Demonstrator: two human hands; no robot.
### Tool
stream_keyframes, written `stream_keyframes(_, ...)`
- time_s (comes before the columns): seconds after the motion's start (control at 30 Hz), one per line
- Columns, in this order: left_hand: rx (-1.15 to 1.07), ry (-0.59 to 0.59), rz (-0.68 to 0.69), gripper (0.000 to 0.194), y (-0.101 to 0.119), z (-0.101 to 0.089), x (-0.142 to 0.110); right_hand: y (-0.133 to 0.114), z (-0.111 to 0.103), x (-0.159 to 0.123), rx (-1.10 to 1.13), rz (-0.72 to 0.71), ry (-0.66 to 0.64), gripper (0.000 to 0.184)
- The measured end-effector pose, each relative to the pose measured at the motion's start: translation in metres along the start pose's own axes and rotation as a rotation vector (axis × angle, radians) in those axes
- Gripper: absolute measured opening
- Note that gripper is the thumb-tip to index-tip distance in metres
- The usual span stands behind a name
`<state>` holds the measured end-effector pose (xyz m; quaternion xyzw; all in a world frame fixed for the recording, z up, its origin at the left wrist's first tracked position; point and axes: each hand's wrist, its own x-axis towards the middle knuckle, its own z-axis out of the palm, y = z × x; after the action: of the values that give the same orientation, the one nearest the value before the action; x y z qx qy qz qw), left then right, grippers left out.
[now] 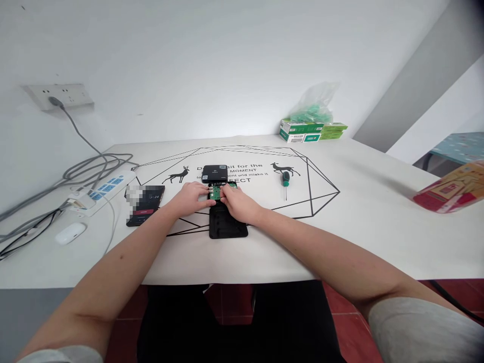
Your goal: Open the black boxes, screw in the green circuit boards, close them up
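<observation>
A green circuit board (216, 193) sits in a dark casing at the middle of the table, partly covered by my fingers. My left hand (192, 198) grips its left edge, thumb toward me and fingers on the far side. From the right, my right hand (239, 202) curls over the board, with fingertips closed against it; the exact contact is hidden. Just beyond lies a small black square box (215, 173) with stickers. Nearer to me, a black plastic cover (228, 226) lies flat, partly under my right hand.
A green-handled screwdriver (286, 180) lies to the right. At left are a phone (149, 204), a power strip (108, 189) with cables and a white earbud case (70, 233). Green-and-white boxes (300, 130) stand by the wall; a red-and-yellow package (449, 189) is far right.
</observation>
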<state>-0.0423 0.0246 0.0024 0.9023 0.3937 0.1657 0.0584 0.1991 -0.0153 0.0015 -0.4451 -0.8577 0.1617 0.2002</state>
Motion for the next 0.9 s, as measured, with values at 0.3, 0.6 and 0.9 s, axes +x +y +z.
stream_keyframes(0.3,-0.034,0.015,-0.046,0.036,0.002,0.000,0.000,0.003,-0.006,0.000,-0.052,0.007,-0.013,0.008)
stream_keyframes(0.6,-0.059,0.010,-0.115,0.041,0.006,-0.002,-0.001,0.032,-0.028,0.003,-0.155,0.207,-0.037,0.054)
stream_keyframes(0.9,-0.059,0.007,-0.109,0.038,0.008,-0.002,-0.002,0.030,-0.039,0.007,-0.296,0.229,-0.130,0.054)
